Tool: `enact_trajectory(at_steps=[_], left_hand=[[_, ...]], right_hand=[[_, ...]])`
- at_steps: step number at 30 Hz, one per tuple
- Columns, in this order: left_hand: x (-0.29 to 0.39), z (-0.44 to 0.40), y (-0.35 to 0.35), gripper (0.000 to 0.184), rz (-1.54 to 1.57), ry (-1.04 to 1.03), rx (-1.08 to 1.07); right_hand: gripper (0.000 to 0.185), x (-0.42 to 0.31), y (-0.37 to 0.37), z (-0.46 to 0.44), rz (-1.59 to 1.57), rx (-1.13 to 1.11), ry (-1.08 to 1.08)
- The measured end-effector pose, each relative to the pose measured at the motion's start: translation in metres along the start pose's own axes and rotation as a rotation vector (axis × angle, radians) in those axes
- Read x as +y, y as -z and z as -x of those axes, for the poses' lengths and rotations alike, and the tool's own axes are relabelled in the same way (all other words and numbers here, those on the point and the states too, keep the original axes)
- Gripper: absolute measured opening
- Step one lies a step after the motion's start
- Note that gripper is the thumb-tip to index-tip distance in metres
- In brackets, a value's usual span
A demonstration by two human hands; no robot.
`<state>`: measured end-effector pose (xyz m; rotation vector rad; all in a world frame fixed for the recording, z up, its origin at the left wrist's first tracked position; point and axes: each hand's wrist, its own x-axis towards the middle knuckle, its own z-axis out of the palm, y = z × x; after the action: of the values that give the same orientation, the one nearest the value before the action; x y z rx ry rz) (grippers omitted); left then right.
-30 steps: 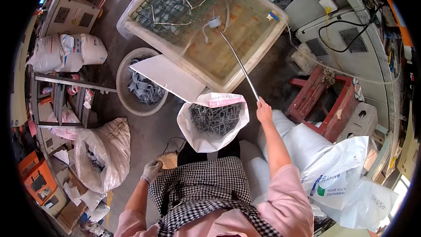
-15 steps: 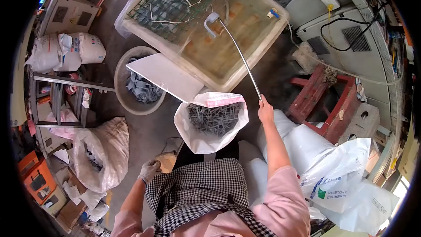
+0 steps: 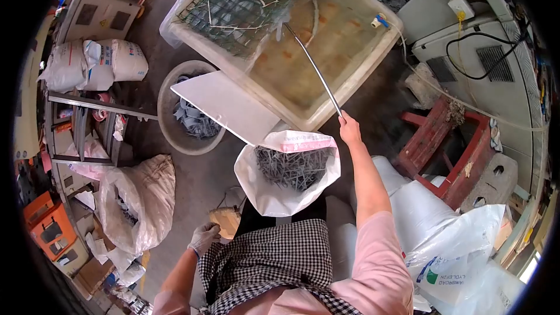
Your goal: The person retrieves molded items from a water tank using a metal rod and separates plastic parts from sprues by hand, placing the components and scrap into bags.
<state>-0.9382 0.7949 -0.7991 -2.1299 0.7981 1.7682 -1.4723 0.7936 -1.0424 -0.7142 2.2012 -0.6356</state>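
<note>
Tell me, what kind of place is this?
It's probably a workshop or small factory. You can see a big tub of what looks like murky water, an open sack full of grey strips, and a cabinet with vents.

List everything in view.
tank: one, cream, top centre
mesh: one, green, tank's left
pole: one, silver, over tank
board: one, white, beside tank
tub: one, beige, by board
scraps: many, grey, tub, front sack
front sack: one, white, centre
slumped sack: one, whitish, lower left
full sacks: three, white, upper left
printed plastic: uncountable, white, lower right
rack: one, grey, left
frame: one, red, right
cabinets: several, greyish, upper sides
edge clutter: uncounted, mixed, sides
apron: one, black-and-white, bottom
left fingers: one gloved set, white, by apron
right fingers: one set, bare, on pole
</note>
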Motion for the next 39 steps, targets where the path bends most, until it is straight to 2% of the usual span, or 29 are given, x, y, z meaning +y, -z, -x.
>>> enact_trajectory(at_steps=[4,6,10,11,14,16,18,26,28,31,36,39], left_hand=[[-0.002,-0.005,-0.008,0.025,0.026,-0.032,0.008],[0.004,-0.002,-0.014,0.026,0.004,-0.024,0.011],[0.004,-0.008,-0.018,0.026,0.007,-0.042,0.053],[0.006,-0.009,-0.018,0.026,-0.003,-0.022,0.038],[-0.002,-0.017,-0.021,0.026,0.047,-0.018,0.076],[-0.007,-0.021,-0.022,0.026,0.064,0.003,0.079],[-0.006,-0.022,-0.025,0.026,0.055,0.009,0.069],[0.005,-0.027,-0.022,0.027,0.029,-0.016,0.028],[0.003,-0.03,-0.018,0.025,-0.016,-0.04,0.004],[-0.002,-0.033,-0.017,0.024,-0.042,-0.042,-0.007],[-0.01,-0.029,-0.022,0.025,0.002,-0.044,-0.003],[-0.011,-0.026,-0.022,0.026,-0.054,-0.049,0.026]], right_hand=[[0.03,-0.013,-0.024,-0.03,-0.046,-0.034,0.0],[0.032,-0.017,-0.042,-0.052,-0.108,-0.007,0.093],[0.034,-0.042,-0.066,-0.097,-0.071,-0.03,0.062],[0.034,-0.046,-0.074,-0.109,-0.099,0.002,0.124],[0.034,-0.058,-0.089,-0.133,-0.068,0.01,0.132],[0.035,-0.055,-0.1,-0.138,-0.093,-0.031,0.097],[0.036,-0.041,-0.107,-0.136,-0.138,-0.018,0.161],[0.032,0.018,-0.018,-0.042,0.012,-0.025,0.174],[0.03,0.026,0.015,-0.018,0.105,-0.067,0.051],[0.03,0.028,0.05,0.003,0.124,-0.112,0.045],[0.033,0.004,0.049,-0.009,0.077,-0.239,0.047],[0.034,-0.008,0.008,-0.028,0.041,-0.257,0.119]])
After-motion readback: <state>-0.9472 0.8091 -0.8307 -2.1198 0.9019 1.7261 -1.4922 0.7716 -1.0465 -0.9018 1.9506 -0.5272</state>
